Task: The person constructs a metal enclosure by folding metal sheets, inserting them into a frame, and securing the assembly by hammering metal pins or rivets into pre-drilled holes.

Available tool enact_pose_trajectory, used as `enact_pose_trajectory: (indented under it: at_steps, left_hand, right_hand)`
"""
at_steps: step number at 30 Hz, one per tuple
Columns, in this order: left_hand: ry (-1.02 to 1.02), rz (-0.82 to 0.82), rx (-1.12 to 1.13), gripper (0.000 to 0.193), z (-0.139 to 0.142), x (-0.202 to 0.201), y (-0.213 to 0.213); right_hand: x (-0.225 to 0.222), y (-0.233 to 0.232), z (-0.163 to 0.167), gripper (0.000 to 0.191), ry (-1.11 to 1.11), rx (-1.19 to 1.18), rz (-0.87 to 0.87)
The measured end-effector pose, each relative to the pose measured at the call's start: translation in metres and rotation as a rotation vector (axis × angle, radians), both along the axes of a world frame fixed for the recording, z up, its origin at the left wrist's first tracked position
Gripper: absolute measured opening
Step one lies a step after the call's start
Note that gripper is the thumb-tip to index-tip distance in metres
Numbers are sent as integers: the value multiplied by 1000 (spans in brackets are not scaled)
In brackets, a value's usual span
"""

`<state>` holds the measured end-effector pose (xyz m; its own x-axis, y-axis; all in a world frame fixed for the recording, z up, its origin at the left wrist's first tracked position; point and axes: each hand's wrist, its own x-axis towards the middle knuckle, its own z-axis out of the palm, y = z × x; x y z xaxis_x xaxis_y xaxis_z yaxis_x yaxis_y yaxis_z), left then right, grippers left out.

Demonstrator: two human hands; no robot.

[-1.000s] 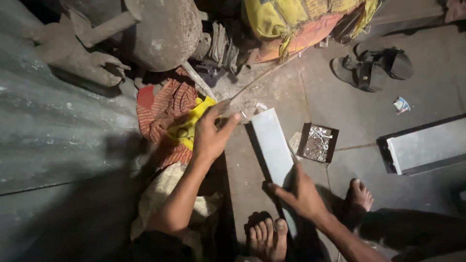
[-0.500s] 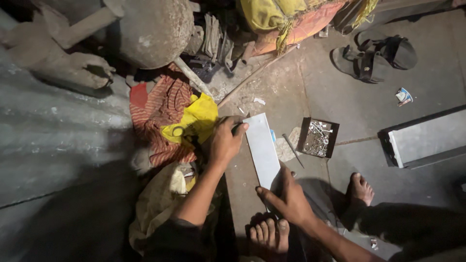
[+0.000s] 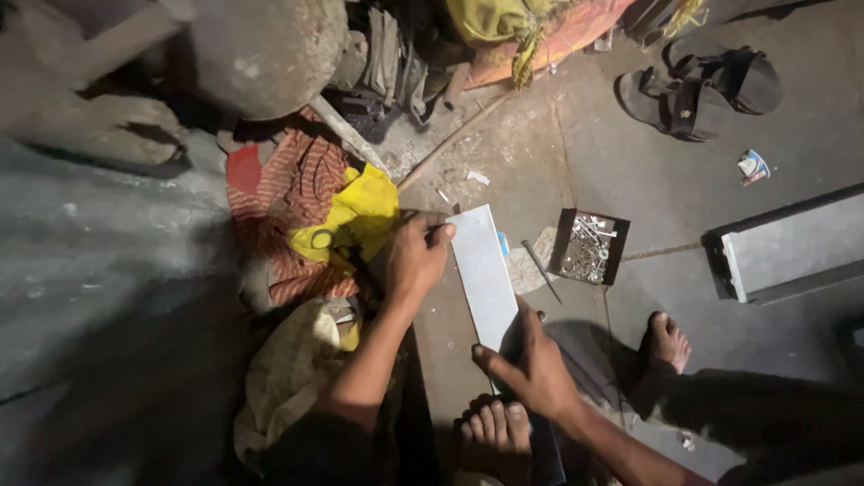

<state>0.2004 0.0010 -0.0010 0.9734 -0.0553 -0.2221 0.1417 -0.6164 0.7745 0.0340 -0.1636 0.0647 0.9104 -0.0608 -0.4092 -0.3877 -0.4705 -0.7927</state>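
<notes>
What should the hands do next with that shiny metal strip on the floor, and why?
Probably draw the thin tool along the strip. The left hand pinches a thin tool against the far end of the metal strip, while the right hand presses down its near end, so the strip looks steadied and ready for a mark.

Under your hands the flat strip (image 3: 483, 274) at frame centre looks like smooth, dull-sheened metal. The floor (image 3: 630, 162) is rough, dusty concrete. Left of centre, a glossy yellow plastic bag (image 3: 355, 216) lies on striped woven cloth (image 3: 288, 193); the small tray (image 3: 589, 246) right of centre holds shiny metal screws
</notes>
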Motion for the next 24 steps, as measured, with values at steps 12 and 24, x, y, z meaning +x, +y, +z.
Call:
enact_pose_trajectory:
  at_steps: [12,24]
  left_hand:
    - [-134,138,-201,38,42,-9,-11]
    - [224,-186,-389,25,91,-62,-71]
  right_hand:
    - [88,-90,-59,40,90,-236,-97]
    - [176,-95,-153,34,379,-679,462]
